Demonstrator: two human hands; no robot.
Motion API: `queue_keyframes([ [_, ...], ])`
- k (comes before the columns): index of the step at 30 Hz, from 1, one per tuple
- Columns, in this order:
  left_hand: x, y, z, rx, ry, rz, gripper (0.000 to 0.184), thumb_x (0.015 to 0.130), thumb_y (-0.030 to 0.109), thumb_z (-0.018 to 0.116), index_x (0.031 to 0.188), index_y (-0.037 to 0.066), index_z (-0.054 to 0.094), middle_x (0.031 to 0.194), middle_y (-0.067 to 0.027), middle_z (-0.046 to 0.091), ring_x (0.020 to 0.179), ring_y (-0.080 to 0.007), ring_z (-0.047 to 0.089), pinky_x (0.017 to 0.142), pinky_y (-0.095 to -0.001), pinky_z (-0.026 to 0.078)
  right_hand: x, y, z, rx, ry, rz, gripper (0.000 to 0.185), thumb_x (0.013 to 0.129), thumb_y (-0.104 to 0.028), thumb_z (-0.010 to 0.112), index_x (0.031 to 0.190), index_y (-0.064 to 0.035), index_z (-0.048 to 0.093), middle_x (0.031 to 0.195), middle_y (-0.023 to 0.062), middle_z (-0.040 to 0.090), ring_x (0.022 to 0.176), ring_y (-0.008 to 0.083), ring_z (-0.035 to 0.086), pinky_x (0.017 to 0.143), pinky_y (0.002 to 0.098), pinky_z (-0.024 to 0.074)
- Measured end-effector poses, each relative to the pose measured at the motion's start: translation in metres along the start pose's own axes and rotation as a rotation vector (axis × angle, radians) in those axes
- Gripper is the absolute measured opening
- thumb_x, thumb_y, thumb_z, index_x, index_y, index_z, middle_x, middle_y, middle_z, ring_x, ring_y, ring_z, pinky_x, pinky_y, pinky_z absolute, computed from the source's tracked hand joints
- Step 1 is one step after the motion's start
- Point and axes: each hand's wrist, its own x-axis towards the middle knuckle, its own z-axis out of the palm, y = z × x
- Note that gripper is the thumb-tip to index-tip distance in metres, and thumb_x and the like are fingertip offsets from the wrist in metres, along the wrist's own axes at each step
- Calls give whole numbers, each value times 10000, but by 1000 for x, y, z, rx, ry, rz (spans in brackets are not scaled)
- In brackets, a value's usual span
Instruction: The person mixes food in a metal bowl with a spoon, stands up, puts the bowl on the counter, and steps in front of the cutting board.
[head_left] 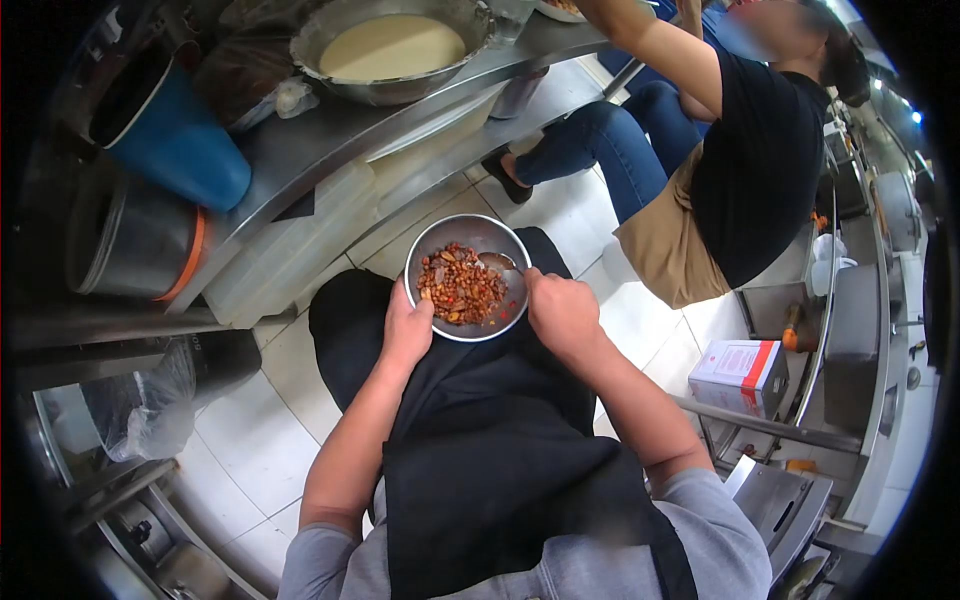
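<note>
A round metal bowl [420, 248] rests over my lap, tilted slightly toward me. Inside lies a reddish-brown mix of peanuts [462, 285] with bits that look like red chilli. My left hand [404, 322] grips the bowl's left rim, thumb on the inside. At the opposite side, my right hand [562, 312] is closed around the handle of a metal spoon [497, 261], whose head dips into the mix. Most of the spoon's handle is hidden by my fingers. A black apron [500, 490] covers my front.
A steel counter [330, 135] on the left carries a large bowl of pale batter [392, 48] and a blue container [185, 140]. Another person [750, 170] sits at the upper right, close by. A white and red box [738, 375] stands at the right, beside metal shelving.
</note>
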Motion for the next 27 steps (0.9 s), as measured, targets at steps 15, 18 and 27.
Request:
queue_keyframes([
  [15,-10,-3,1,99,-2,61,584,905,32,546,1485,-26,520,1413,-262,622,1358,-403,590,1169,-449,443,32,-11,-1,-13,-113,8,148,913,-69,632,1028,-13,708,890,199,783,817,378,787,719,493,627],
  [18,-9,3,1,164,2,64,595,911,50,557,1500,-15,502,1421,-270,613,1368,-426,579,1167,-467,445,43,-12,-4,-53,-96,-37,136,913,-80,630,1009,-16,702,845,191,777,795,377,784,708,499,624],
  [27,-1,-3,-3,108,-30,67,608,888,49,548,1492,-10,515,1427,-274,607,1368,-433,571,1184,-476,429,33,-14,3,2,-49,-30,161,899,-103,633,1032,-32,690,800,183,759,742,362,772,659,490,612],
])
